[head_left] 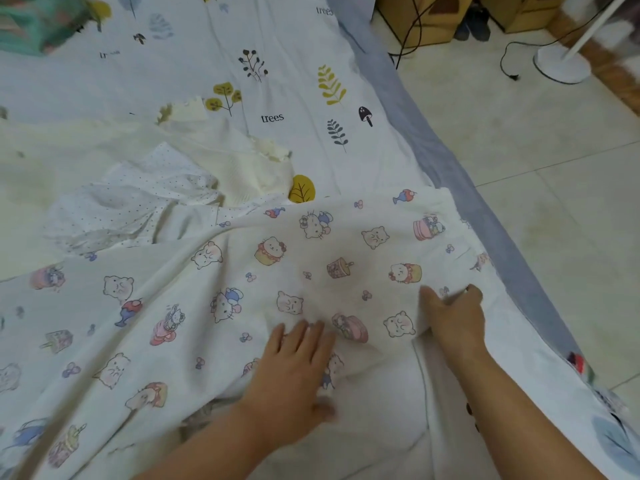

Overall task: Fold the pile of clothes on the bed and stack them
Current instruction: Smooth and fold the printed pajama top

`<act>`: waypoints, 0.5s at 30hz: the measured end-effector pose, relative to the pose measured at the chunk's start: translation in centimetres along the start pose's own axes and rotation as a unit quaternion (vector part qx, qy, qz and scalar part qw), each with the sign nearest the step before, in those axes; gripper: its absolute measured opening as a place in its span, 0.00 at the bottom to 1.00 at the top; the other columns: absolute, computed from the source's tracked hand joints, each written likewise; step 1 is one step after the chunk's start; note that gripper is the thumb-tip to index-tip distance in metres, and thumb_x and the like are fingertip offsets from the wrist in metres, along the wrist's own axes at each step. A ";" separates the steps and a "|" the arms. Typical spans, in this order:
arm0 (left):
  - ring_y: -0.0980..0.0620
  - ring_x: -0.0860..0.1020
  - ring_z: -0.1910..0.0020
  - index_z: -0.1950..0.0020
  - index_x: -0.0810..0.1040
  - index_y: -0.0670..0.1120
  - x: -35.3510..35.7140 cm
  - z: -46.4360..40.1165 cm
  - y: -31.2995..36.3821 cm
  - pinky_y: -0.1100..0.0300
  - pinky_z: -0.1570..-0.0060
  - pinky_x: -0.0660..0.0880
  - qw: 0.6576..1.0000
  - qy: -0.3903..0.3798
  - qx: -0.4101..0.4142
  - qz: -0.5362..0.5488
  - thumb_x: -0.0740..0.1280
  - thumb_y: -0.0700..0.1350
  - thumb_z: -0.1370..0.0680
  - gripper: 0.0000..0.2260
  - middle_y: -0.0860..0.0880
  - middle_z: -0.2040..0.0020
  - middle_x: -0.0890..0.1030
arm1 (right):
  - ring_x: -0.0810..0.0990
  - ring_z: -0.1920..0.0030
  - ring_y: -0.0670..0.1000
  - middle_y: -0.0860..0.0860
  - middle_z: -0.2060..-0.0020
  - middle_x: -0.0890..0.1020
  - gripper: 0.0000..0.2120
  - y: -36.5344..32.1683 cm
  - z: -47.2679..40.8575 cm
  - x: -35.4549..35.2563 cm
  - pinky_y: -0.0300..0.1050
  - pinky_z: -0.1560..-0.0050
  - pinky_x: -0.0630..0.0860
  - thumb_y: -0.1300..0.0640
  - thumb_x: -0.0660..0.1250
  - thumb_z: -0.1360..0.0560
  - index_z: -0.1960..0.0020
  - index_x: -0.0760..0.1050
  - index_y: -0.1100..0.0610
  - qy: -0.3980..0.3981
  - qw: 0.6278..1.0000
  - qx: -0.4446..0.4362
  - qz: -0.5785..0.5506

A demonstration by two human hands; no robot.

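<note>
A white garment printed with cartoon cats and cupcakes lies spread across the near half of the bed. My left hand rests flat on it, fingers apart, pressing the cloth down. My right hand pinches a fold of the same garment near the bed's right edge. Behind it lie a crumpled white dotted garment and a cream ribbed garment with a frilled edge.
The bed sheet is white with leaf and tree prints, with a grey-blue border on the right. A teal bundle sits at the far left corner. Beyond the bed are a tiled floor, a fan base, cables and cardboard boxes.
</note>
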State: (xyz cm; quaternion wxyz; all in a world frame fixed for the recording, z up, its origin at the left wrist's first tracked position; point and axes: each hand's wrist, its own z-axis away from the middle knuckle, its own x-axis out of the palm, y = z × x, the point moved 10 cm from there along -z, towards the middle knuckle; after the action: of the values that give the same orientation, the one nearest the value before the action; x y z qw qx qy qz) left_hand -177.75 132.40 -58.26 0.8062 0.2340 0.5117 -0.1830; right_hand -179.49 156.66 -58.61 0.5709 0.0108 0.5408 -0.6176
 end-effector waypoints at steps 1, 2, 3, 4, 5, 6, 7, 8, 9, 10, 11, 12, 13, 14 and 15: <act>0.45 0.69 0.31 0.30 0.69 0.44 0.1 -0.2 0.3 0.46 0.32 0.65 1.000 -0.005 0.007 -0.013 0.71 0.60 0.34 0.37 0.44 0.30 0.69 | 0.74 0.53 0.53 0.52 0.54 0.75 0.28 0.1 -0.4 -0.1 0.43 0.54 0.68 0.54 0.69 0.26 0.34 0.63 0.68 0.014 0.999 0.018 -0.030; 0.47 0.77 0.38 0.38 0.78 0.44 -0.2 -0.3 0.6 0.51 0.39 0.73 1.000 0.001 0.023 -0.019 0.78 0.55 0.42 0.35 0.44 0.37 0.77 | 0.75 0.52 0.55 0.55 0.52 0.76 0.24 0.1 -0.7 -0.2 0.44 0.54 0.69 0.55 0.69 0.27 0.38 0.66 0.68 0.023 0.998 0.030 -0.048; 0.51 0.82 0.49 0.50 0.84 0.46 -0.6 -0.4 0.9 0.56 0.50 0.79 0.999 0.011 0.038 -0.033 0.81 0.52 0.51 0.30 0.48 0.47 0.83 | 0.76 0.51 0.56 0.58 0.52 0.77 0.19 0.0 -1.0 -0.3 0.44 0.54 0.69 0.56 0.68 0.27 0.43 0.70 0.67 0.025 0.998 0.029 -0.047; 0.55 0.84 0.57 0.58 0.86 0.48 -1.3 -0.3 1.1 0.61 0.59 0.80 0.998 0.013 0.046 -0.032 0.81 0.50 0.57 0.28 0.52 0.54 0.85 | 0.76 0.52 0.57 0.58 0.54 0.77 0.13 -0.2 -1.2 -0.7 0.45 0.55 0.69 0.57 0.67 0.26 0.48 0.72 0.66 0.028 0.999 0.018 -0.036; 0.58 0.83 0.61 0.62 0.85 0.50 -1.9 -0.1 1.6 0.65 0.64 0.79 0.997 0.029 0.067 -0.030 0.80 0.50 0.60 0.28 0.54 0.58 0.85 | 0.75 0.54 0.57 0.57 0.57 0.76 0.08 -0.4 -1.2 -1.4 0.46 0.56 0.70 0.58 0.66 0.26 0.53 0.71 0.63 0.035 0.999 0.003 -0.028; 0.60 0.83 0.63 0.62 0.85 0.50 -2.2 0.3 2.1 0.68 0.67 0.78 0.995 0.043 0.084 -0.013 0.80 0.51 0.62 0.28 0.57 0.59 0.85 | 0.75 0.56 0.56 0.56 0.60 0.75 0.06 -0.6 -1.1 -2.4 0.47 0.57 0.71 0.59 0.65 0.26 0.56 0.70 0.61 0.043 0.999 -0.014 -0.028; 0.62 0.82 0.64 0.61 0.85 0.51 -2.4 0.8 2.7 0.70 0.68 0.77 0.994 0.042 0.097 0.012 0.79 0.51 0.61 0.29 0.58 0.59 0.85 | 0.74 0.59 0.55 0.55 0.62 0.74 0.05 -0.8 -0.8 -3.6 0.47 0.58 0.72 0.61 0.64 0.26 0.58 0.69 0.61 0.051 0.998 -0.033 -0.030; 0.63 0.82 0.63 0.58 0.85 0.51 -2.3 1.5 3.5 0.70 0.67 0.76 0.993 0.026 0.107 0.031 0.79 0.52 0.59 0.29 0.59 0.58 0.84 | 0.73 0.62 0.54 0.54 0.63 0.74 0.05 -0.8 -0.5 -5.1 0.44 0.61 0.71 0.62 0.64 0.26 0.60 0.69 0.60 0.064 0.996 -0.052 -0.025; 0.63 0.82 0.60 0.52 0.84 0.51 -2.2 2.0 4.4 0.70 0.64 0.76 0.992 0.017 0.113 0.047 0.78 0.52 0.53 0.30 0.59 0.56 0.84 | 0.72 0.65 0.52 0.53 0.65 0.74 0.05 -0.5 0.0 -6.8 0.42 0.65 0.68 0.62 0.63 0.27 0.61 0.69 0.60 0.081 0.995 -0.065 -0.013; 0.60 0.81 0.53 0.42 0.80 0.50 -1.8 2.6 5.7 0.67 0.57 0.76 0.989 0.005 0.128 0.072 0.76 0.50 0.44 0.30 0.58 0.50 0.83 | 0.71 0.67 0.51 0.53 0.66 0.74 0.04 0.1 0.3 -8.6 0.41 0.67 0.66 0.63 0.63 0.27 0.61 0.70 0.60 0.099 0.993 -0.069 0.002; 0.54 0.79 0.45 0.32 0.72 0.51 -1.0 2.9 7.2 0.63 0.49 0.75 0.983 -0.020 0.143 0.113 0.71 0.48 0.33 0.29 0.54 0.42 0.80 | 0.71 0.67 0.53 0.54 0.66 0.74 0.03 1.0 0.5 -10.2 0.42 0.66 0.66 0.63 0.63 0.28 0.60 0.71 0.60 0.113 0.991 -0.064 0.019; 0.50 0.75 0.38 0.27 0.65 0.53 0.3 3.3 8.7 0.58 0.42 0.72 0.974 -0.069 0.140 0.165 0.65 0.46 0.27 0.27 0.52 0.35 0.75 | 0.71 0.67 0.55 0.54 0.67 0.74 0.02 2.1 0.6 -11.7 0.43 0.64 0.67 0.62 0.63 0.29 0.60 0.71 0.60 0.120 0.991 -0.051 0.037; 0.49 0.72 0.34 0.26 0.60 0.56 1.5 3.6 10.0 0.57 0.37 0.68 0.963 -0.121 0.129 0.201 0.61 0.48 0.23 0.26 0.52 0.31 0.71 | 0.71 0.65 0.56 0.55 0.66 0.73 0.03 3.2 0.7 -12.7 0.46 0.62 0.68 0.61 0.63 0.29 0.58 0.71 0.61 0.121 0.991 -0.028 0.056; 0.50 0.68 0.31 0.26 0.58 0.58 2.2 3.6 11.0 0.56 0.35 0.65 0.956 -0.141 0.131 0.221 0.60 0.51 0.23 0.26 0.53 0.29 0.68 | 0.71 0.62 0.57 0.57 0.63 0.73 0.08 4.4 0.8 -13.4 0.50 0.59 0.70 0.59 0.64 0.30 0.54 0.70 0.62 0.123 0.990 0.003 0.069; 0.52 0.63 0.29 0.26 0.56 0.60 2.4 3.5 11.6 0.56 0.32 0.61 0.953 -0.139 0.131 0.236 0.60 0.56 0.23 0.27 0.54 0.27 0.64 | 0.72 0.58 0.59 0.59 0.59 0.73 0.15 5.4 1.1 -13.8 0.54 0.55 0.71 0.58 0.66 0.30 0.47 0.69 0.62 0.130 0.988 0.032 0.079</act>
State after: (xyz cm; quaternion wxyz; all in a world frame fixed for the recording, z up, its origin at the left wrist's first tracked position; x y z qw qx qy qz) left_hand -167.94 139.84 -56.91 0.8519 0.4239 0.2961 -0.0838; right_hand -170.12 166.72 -53.00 0.5423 0.1523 0.5879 -0.5806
